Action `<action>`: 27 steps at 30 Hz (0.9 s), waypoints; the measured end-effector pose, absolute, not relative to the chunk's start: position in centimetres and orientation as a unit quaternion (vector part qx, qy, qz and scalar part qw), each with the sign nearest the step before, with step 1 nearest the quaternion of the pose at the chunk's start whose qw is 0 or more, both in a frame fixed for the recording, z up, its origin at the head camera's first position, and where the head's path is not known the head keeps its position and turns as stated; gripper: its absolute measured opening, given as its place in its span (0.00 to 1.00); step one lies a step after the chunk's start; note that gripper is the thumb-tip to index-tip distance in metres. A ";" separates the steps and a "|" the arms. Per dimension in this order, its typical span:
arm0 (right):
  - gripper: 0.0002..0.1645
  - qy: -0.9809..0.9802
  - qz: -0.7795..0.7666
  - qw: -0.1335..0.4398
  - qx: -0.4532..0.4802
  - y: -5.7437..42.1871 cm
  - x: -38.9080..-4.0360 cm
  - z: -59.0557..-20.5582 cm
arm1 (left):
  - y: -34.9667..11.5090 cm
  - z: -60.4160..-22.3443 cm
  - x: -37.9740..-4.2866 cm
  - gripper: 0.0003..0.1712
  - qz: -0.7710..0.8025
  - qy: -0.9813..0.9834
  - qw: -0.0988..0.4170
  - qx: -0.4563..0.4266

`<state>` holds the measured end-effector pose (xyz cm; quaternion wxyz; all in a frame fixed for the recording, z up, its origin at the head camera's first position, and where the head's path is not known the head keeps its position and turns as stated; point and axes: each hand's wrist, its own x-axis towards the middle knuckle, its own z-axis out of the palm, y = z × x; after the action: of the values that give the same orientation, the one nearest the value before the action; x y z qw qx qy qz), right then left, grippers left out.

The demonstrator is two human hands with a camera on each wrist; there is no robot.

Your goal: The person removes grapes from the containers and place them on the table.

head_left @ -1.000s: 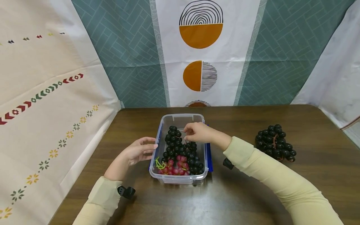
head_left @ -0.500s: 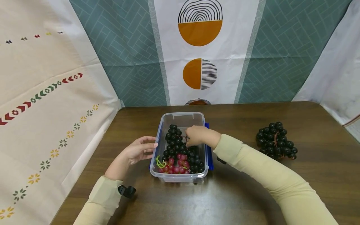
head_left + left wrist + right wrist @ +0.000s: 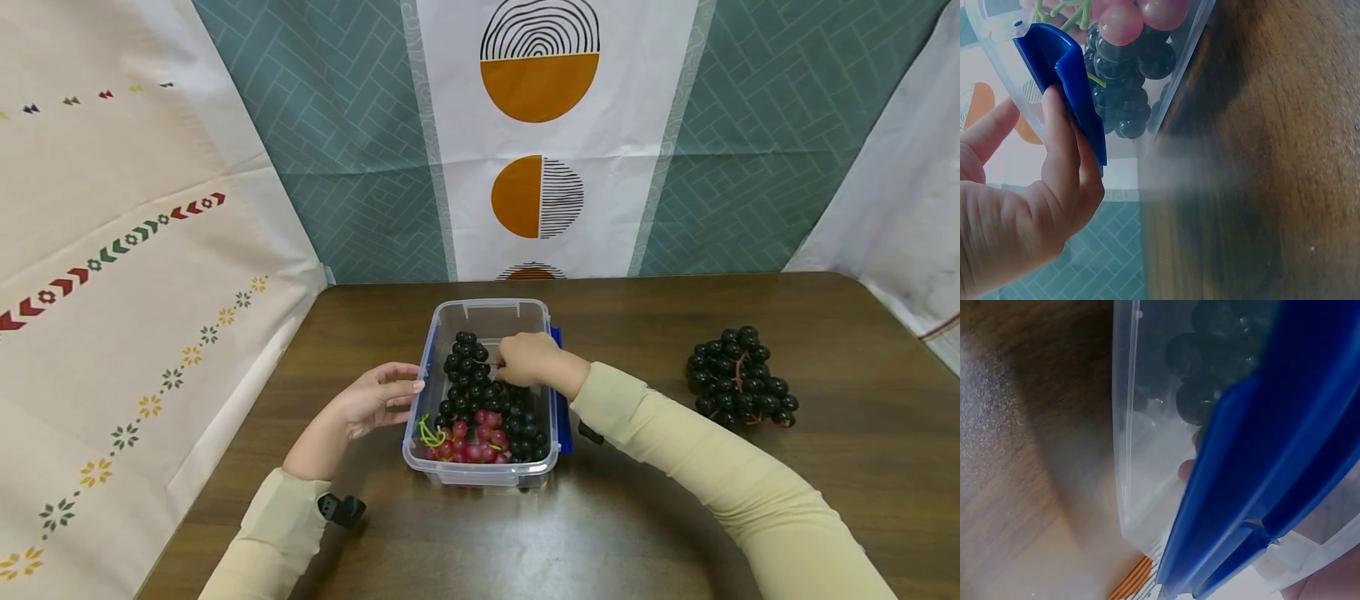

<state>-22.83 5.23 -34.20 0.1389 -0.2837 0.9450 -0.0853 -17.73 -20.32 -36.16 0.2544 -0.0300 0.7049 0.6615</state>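
A clear plastic food container (image 3: pixel 480 475) stands on the table, holding black grapes (image 3: pixel 467 362) and a bunch of red grapes (image 3: pixel 472 450) with a green stem. My left hand (image 3: pixel 375 402) rests its extended fingers against the container's left side. In the left wrist view, those fingers (image 3: pixel 1060 131) touch a blue side latch (image 3: pixel 1072 81). Reaching over the right rim, my right hand (image 3: pixel 536 360) has its curled fingers at a thin stem of the black grapes. Its fingertips are mostly hidden in the head view; one fingertip (image 3: pixel 1186 470) shows through the wall in the right wrist view.
Another bunch of black grapes (image 3: pixel 738 379) lies on the brown table (image 3: pixel 637 533) to the right. A second blue latch (image 3: pixel 562 421) hangs folded out on the container's right side. Patterned cloths (image 3: pixel 360 167) hang behind the table and to its left.
My right hand has moved down into the container among the black grapes, its fingers turning downward, then stayed there with little motion. My left hand has stayed at the container's side.
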 end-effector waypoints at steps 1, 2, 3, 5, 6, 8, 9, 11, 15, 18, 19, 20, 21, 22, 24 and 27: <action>0.13 0.945 -0.084 0.140 -0.285 5.3 -22.9 -34.2 | -20.3 -36.2 -17.7 0.28 0.661 0.705 0.254 -0.029; 0.12 0.944 -0.085 0.140 -0.287 5.3 -22.9 -34.2 | -20.3 -36.2 -17.7 0.28 0.661 0.705 0.253 -0.029; 0.12 0.943 -0.086 0.142 -0.289 5.4 -22.9 -34.2 | -20.3 -36.2 -17.7 0.28 0.662 0.705 0.253 -0.030; 0.13 0.939 -0.091 0.149 -0.295 5.5 -22.9 -34.1 | -20.2 -36.2 -17.8 0.28 0.661 0.706 0.252 -0.030; 0.14 0.937 -0.097 0.152 -0.301 5.5 -22.9 -34.1 | -20.2 -36.1 -17.8 0.28 0.661 0.706 0.252 -0.030; 0.16 0.930 -0.112 0.158 -0.314 5.6 -22.9 -33.9 | -20.2 -36.1 -17.8 0.28 0.659 0.708 0.251 -0.032; 0.17 0.926 -0.118 0.163 -0.318 5.7 -23.0 -33.8 | -20.2 -36.2 -17.7 0.29 0.657 0.710 0.251 -0.032; 0.16 0.919 -0.133 0.168 -0.331 5.8 -23.0 -33.5 | -20.2 -36.2 -17.7 0.30 0.655 0.712 0.249 -0.035; 0.14 0.904 -0.175 0.190 -0.341 6.2 -23.3 -33.0 | -20.2 -36.3 -17.7 0.32 0.654 0.714 0.247 -0.039; 0.13 0.891 -0.209 0.209 -0.346 6.5 -23.5 -32.8 | -20.2 -36.3 -17.6 0.33 0.654 0.714 0.248 -0.038; 0.13 0.886 -0.222 0.218 -0.344 6.6 -23.5 -32.7 | -20.2 -36.3 -17.5 0.33 0.654 0.713 0.248 -0.036; 0.13 0.882 -0.234 0.226 -0.341 6.6 -23.6 -32.6 | -20.2 -36.3 -17.5 0.33 0.655 0.713 0.248 -0.038; 0.13 0.878 -0.246 0.233 -0.337 6.7 -23.6 -32.6 | -20.2 -36.3 -17.5 0.33 0.655 0.713 0.248 -0.036; 0.13 0.875 -0.258 0.241 -0.331 6.8 -23.7 -32.6 | -20.3 -36.3 -17.5 0.33 0.656 0.712 0.247 -0.034; 0.14 0.870 -0.283 0.259 -0.311 6.8 -23.8 -32.5 | -20.3 -36.3 -17.6 0.33 0.656 0.712 0.247 -0.032; 0.14 0.864 -0.316 0.276 -0.279 6.9 -23.8 -32.4 | -20.3 -36.4 -17.6 0.33 0.656 0.713 0.245 -0.031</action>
<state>-23.84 6.88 -32.38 0.2757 -0.2794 0.8636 -0.3164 -17.65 -20.28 -36.35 0.2448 -0.0306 0.7134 0.6559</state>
